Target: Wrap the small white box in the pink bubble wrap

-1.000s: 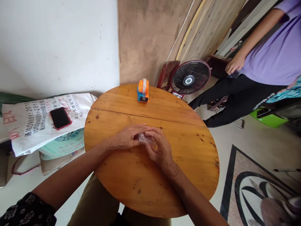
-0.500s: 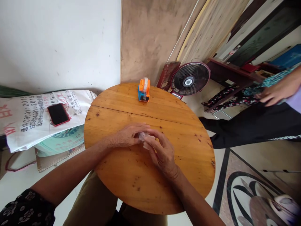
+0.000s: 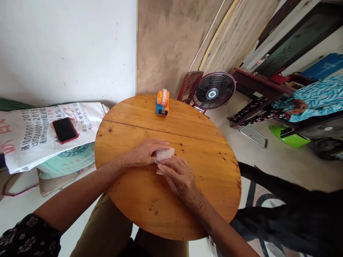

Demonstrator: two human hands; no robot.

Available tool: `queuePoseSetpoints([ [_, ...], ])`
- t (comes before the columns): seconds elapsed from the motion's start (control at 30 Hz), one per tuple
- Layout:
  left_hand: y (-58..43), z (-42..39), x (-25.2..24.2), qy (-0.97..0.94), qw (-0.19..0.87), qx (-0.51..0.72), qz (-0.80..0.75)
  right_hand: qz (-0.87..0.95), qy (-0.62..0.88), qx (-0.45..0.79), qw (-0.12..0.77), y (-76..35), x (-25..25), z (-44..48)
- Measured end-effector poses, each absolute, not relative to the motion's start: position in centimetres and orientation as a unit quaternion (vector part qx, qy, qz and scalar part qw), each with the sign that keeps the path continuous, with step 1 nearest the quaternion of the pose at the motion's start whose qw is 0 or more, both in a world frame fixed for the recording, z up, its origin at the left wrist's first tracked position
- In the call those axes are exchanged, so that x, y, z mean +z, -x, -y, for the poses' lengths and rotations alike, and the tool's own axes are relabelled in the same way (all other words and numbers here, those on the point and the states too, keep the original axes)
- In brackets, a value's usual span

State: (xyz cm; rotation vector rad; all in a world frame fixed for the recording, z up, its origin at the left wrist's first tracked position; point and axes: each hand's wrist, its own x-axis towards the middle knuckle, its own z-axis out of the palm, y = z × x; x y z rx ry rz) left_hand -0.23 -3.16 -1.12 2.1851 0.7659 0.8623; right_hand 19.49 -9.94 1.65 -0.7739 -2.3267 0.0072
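Note:
Over the middle of the round wooden table (image 3: 211, 178), a small whitish, translucent piece (image 3: 165, 154) is between my two hands. My left hand (image 3: 144, 153) has its fingers closed on the piece's left side. My right hand (image 3: 182, 176) pinches its lower edge from the right, with fingers bent together. A pale flap shows below the right fingertips. Farther back on the table stands an orange and blue tape dispenser (image 3: 162, 102) with a roll in it, touched by neither hand.
A phone (image 3: 65, 130) lies on a white sack (image 3: 34, 142) at the left. Behind the table's right side is a fan (image 3: 213, 93). At the right are a seated person (image 3: 316, 96) and another person's dark-clothed legs (image 3: 284, 200).
The whitish piece shows larger and flatter, with my right fingers lower on it. The standing person at the right has moved nearer the table, uncovering the seated person and a green object.

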Motion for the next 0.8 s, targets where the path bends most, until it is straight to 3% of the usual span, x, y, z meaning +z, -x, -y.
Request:
queuePoseSetpoints([
  [0.33, 1.4, 2.7, -0.9, -0.892, 0.266, 0.238, -0.276, 0.902, 0.299, 0.053, 0.308, -19.5, 1.8, 9.2],
  [0.6, 2.3, 3.8, -0.8, -0.903, 0.211, 0.212, -0.308, 0.918, 0.283, -0.032, 0.278, -19.2, 0.6, 9.6],
  [0.7, 5.4, 7.4, -0.2, -0.864, 0.174, 0.260, -0.394, 0.910, 0.290, -0.049, 0.292, -19.1, 0.0, 9.7],
  [0.8, 10.5, 12.9, 1.4, -0.710, 0.113, 0.380, -0.582, 0.906, 0.292, -0.058, 0.301, -18.9, 0.0, 9.8],
])
